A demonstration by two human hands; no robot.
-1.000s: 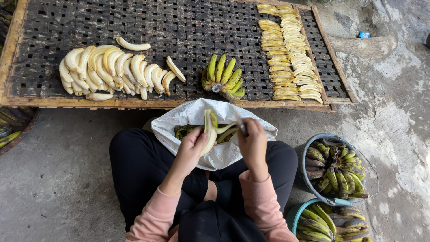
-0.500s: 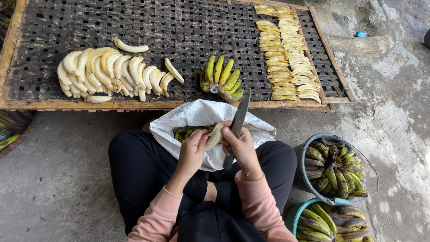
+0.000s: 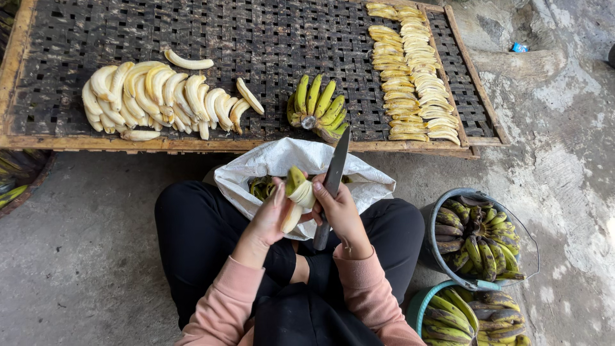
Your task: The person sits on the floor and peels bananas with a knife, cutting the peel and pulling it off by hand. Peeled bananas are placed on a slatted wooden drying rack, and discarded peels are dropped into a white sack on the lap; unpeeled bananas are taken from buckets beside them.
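**Peeling bananas over a sack, with a rack half filled**

The person sits cross-legged on the concrete floor, both hands busy above a white sack (image 3: 301,160) that lies open in the lap. The left hand (image 3: 272,214) is closed around a partly peeled banana (image 3: 296,198), holding it tilted, its pale flesh bare at the lower end and a flap of green-yellow skin standing up at the top. The right hand (image 3: 339,214) is wrapped around the handle of a knife (image 3: 333,176), whose long dark blade points up and away from the body, just beside the banana and touching or nearly touching it; I cannot tell which. Green peelings (image 3: 261,187) lie inside the sack under the hands.

As for progress, a good deal looks done. On the woven drying rack (image 3: 269,38) ahead of the knees, a heap of whole peeled bananas (image 3: 160,96) lies at the left, and two long rows of sliced banana pieces (image 3: 413,77) run down the right side. Between them sits one unpeeled green-yellow bunch (image 3: 317,106), near the rack's front edge and just beyond the sack.

Much appears left, too. A grey bucket (image 3: 532,256) at the person's right holds many unpeeled, dark-mottled bananas, and a teal basin (image 3: 416,307) below it holds more. A further container with green bananas (image 3: 13,192) shows at the left edge, partly cut off.

The banana in hand lies between the two hands, directly over the sack's mouth, well short of the rack.
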